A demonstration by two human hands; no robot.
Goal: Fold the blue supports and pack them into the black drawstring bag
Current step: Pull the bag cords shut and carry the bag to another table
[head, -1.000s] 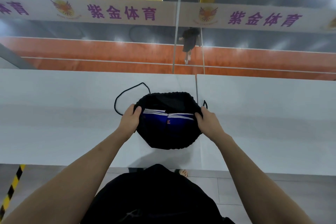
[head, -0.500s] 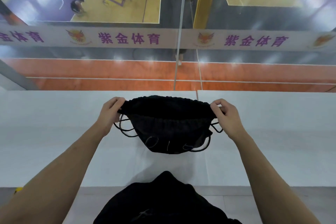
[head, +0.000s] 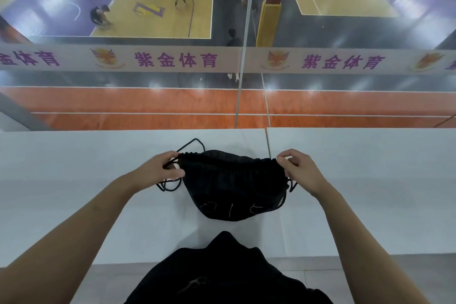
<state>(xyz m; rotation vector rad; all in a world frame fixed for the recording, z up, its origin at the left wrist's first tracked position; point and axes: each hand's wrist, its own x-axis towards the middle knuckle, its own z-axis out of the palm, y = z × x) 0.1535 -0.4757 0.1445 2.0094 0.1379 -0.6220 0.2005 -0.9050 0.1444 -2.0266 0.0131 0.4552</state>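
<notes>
The black drawstring bag (head: 234,185) lies on the white table (head: 74,180) in front of me, its gathered mouth turned away from me. My left hand (head: 158,170) pinches the bag's left top corner with the black cord (head: 191,144) looping out beside it. My right hand (head: 298,170) pinches the right top corner. The mouth is stretched between both hands and nearly closed. The blue supports are hidden inside the bag.
The table's far edge meets a glass pane with a vertical seam (head: 243,96). Beyond it lies an orange track and basketball courts below, with people on them. My dark shirt (head: 222,274) fills the bottom centre.
The bag's mouth was open with the blue supports showing; now it is pulled nearly shut and they are hidden. Both hands moved to the top corners, and the view tilted upward.
</notes>
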